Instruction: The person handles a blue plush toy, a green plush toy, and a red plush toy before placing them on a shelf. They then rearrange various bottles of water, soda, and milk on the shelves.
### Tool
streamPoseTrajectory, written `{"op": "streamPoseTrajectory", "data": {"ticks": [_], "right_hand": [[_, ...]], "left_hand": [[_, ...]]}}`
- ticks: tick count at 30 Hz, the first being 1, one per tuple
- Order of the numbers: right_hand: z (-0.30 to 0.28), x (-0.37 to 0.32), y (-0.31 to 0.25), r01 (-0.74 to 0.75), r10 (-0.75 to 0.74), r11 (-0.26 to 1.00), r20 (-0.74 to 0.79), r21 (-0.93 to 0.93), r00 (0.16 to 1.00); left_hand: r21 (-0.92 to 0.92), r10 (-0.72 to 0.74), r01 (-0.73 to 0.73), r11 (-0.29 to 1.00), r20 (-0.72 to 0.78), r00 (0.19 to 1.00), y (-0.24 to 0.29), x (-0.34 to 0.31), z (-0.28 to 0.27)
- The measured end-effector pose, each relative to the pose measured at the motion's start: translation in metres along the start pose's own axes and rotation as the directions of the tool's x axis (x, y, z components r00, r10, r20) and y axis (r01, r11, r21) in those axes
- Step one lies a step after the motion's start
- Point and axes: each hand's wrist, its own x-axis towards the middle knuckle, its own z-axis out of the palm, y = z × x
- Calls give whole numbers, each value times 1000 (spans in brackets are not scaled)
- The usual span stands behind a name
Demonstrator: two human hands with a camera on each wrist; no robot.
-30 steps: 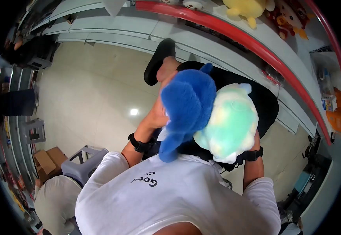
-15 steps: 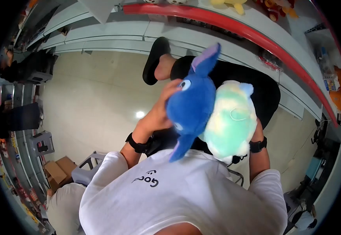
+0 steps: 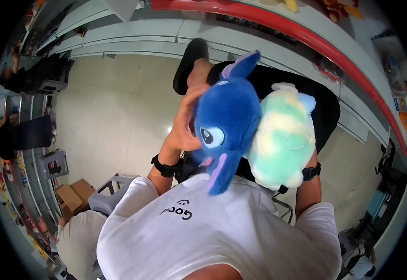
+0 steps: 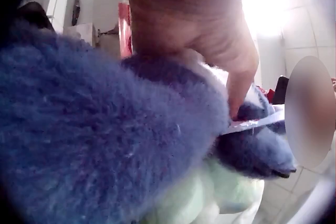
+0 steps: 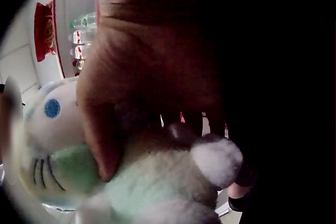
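A blue plush toy (image 3: 231, 112) with long ears and a large eye is held by my left hand (image 3: 184, 123) on its left side, fingers curled at its face. Blue fur (image 4: 94, 129) fills much of the left wrist view, with the left hand (image 4: 194, 29) above it. Touching the blue toy on the right is a pastel green, yellow and white plush (image 3: 283, 144), gripped from its far side by my right hand, mostly hidden behind it. In the right wrist view the right hand (image 5: 147, 77) lies over this plush's body (image 5: 152, 182), thumb pressed near its whiskered face.
Shelving with a red edge (image 3: 268, 21) runs across the top and right. A grey stool (image 3: 110, 193), open cardboard boxes (image 3: 75, 196) and a crouching person (image 3: 79, 242) are at the lower left. My bent leg in black (image 3: 325, 102) lies behind the plush toys.
The blue toy has turned from its back, bringing its face and eye into view, and its ears now point up and down. The pastel toy has shifted slightly right and tilted.
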Motion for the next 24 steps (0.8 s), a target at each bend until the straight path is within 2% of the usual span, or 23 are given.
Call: {"op": "streamPoseTrajectory", "data": {"ticks": [2,3,4,5,7,11,13,14,16,17,19,20,22,23,24], "right_hand": [[2,-1,-1,17,-17,1000,5,-9,1000],[1,-1,-2,20,-20,1000,4,-10,1000],[1,-2,-1,26,-26,1000,1,-12,1000],[0,-4,-3,32,-32,999,0,-16,999],[0,-5,-4,42,-42,999,-8,-18,999],[3,-5,-5,57,-57,998,-8,-21,998],[7,-4,-6,66,-66,998,1,-20,998],[8,-3,-6,70,-70,997,3,-17,998],[12,-1,-8,77,-77,997,9,-13,997],[15,1,-9,87,-87,996,15,-13,996],[22,2,-11,101,-101,995,22,0,995],[25,2,-13,105,-105,994,26,14,994],[34,2,-12,114,-115,993,32,36,993],[38,2,-13,116,-117,992,28,58,993],[42,0,-13,122,-124,990,25,72,992]], "left_hand": [[-37,37,-38,999,-20,999,-12,-10,-1],[-16,-146,146,989,-24,989,-21,-19,-2],[4,-325,325,946,-31,945,-22,-22,-2],[3,-326,326,945,-29,945,-24,-24,1],[-203,-70,41,978,-138,988,-24,-22,10],[-204,-114,84,975,-142,983,-24,-26,9],[-360,-119,46,932,-182,976,-22,-25,14],[-358,-122,49,932,-183,975,-20,-23,13],[-55,-25,16,998,-164,986,-16,-13,12],[-53,-23,15,998,-167,986,-24,-14,7],[-11,-288,289,957,-129,949,-40,-17,-2],[-11,-290,292,956,-134,947,-47,-21,-2],[-69,-152,146,987,-94,984,-48,-16,8],[-68,-153,147,987,-94,984,-44,-16,13],[-169,-140,111,979,-166,976,-29,-13,21]]}}
